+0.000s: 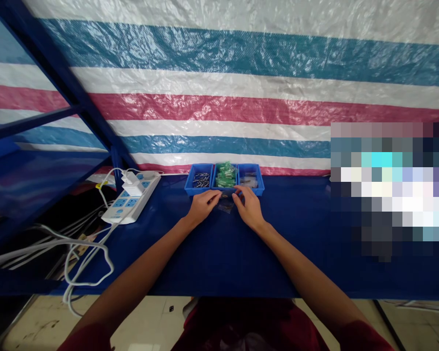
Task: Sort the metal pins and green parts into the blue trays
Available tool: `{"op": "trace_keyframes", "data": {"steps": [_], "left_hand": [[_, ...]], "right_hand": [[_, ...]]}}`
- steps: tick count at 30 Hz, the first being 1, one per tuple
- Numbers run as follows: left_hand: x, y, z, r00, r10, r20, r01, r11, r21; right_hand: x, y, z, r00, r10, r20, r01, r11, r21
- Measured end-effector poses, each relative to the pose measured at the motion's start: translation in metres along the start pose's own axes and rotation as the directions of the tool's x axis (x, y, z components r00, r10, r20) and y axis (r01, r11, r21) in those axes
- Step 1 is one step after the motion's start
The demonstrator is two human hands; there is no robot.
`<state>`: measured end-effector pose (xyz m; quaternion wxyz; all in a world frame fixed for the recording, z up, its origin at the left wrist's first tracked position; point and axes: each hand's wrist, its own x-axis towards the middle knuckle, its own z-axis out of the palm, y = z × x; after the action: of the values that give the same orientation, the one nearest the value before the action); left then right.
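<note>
My left hand (204,206) is closed in a pinch at the front of the blue bins, its fingertips on something too small to make out. Facing it, my right hand (250,207) has its thumb and forefinger curved and a little apart. No held thing shows clearly in it. Between and just below the fingertips is a small clear plastic bag (226,208). Behind my hands stand three joined blue bins: the left bin (187,185) has dark metal pieces (202,180), the middle one green-tinted packets (226,174), the right one clear plastic bags (248,182).
A white power strip (131,204) with a plugged-in white adapter (132,184) lies left on the blue table (219,258). Loose white cables (89,282) trail over the table's left edge. A striped plastic sheet (219,107) hangs behind; a blurred-out patch covers the right.
</note>
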<state>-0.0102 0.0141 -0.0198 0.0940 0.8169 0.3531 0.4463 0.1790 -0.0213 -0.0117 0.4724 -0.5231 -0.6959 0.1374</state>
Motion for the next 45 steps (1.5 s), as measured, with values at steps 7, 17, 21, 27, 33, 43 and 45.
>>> {"op": "trace_keyframes", "data": {"steps": [7,17,21,27,33,43,45], "left_hand": [[0.004,0.017,-0.007,0.954,-0.3,-0.013,0.265,0.862,-0.432],[0.006,0.028,-0.007,0.915,-0.379,0.139,0.388,0.733,-0.559],[0.008,0.027,-0.008,0.896,-0.393,0.207,0.431,0.66,-0.615],[0.009,0.027,-0.009,0.906,-0.366,0.214,0.416,0.672,-0.612],[0.009,0.025,-0.012,0.962,-0.216,0.165,0.267,0.869,-0.416],[0.01,0.029,-0.01,0.891,-0.401,0.212,0.443,0.673,-0.592],[0.011,0.03,-0.011,0.888,-0.385,0.253,0.456,0.653,-0.604]], "right_hand": [[-0.001,-0.003,-0.001,0.992,-0.112,0.05,0.106,0.987,0.119],[-0.003,-0.002,-0.001,0.987,-0.148,0.055,0.136,0.975,0.174],[-0.004,-0.006,-0.005,0.973,-0.214,0.091,0.195,0.963,0.186],[-0.006,-0.004,-0.002,0.975,-0.21,0.074,0.204,0.975,0.085],[-0.004,-0.002,-0.001,0.978,-0.194,0.082,0.189,0.98,0.07],[-0.003,-0.005,0.0,0.993,-0.071,0.099,0.051,0.98,0.194],[-0.003,-0.004,0.0,0.992,-0.08,0.1,0.06,0.98,0.188]]}}
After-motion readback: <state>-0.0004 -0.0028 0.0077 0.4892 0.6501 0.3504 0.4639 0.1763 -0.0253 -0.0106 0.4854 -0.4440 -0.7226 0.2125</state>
